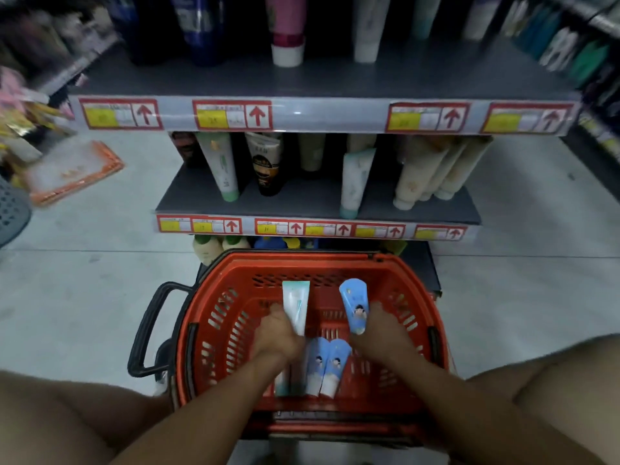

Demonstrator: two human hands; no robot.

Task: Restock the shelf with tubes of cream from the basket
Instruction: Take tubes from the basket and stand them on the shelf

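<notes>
Orange tray [75, 172] on floor, left of stocked shelf [318, 199]

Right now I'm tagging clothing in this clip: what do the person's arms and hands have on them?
Nothing shows on them. The left hand and right hand are bare, with no gloves, and both forearms are bare up to the frame edge: no sleeves, watch or bracelet visible.

We've got the grey floor [84, 297] carrying the red basket [235, 317] right in front of the shelf unit. Middle shelf [302, 196] holds upright tubes: green-capped white tube [221, 166], dark tube [266, 166], cream tubes [422, 176]. Top shelf [335, 78] carries bottles, blurred.
</notes>
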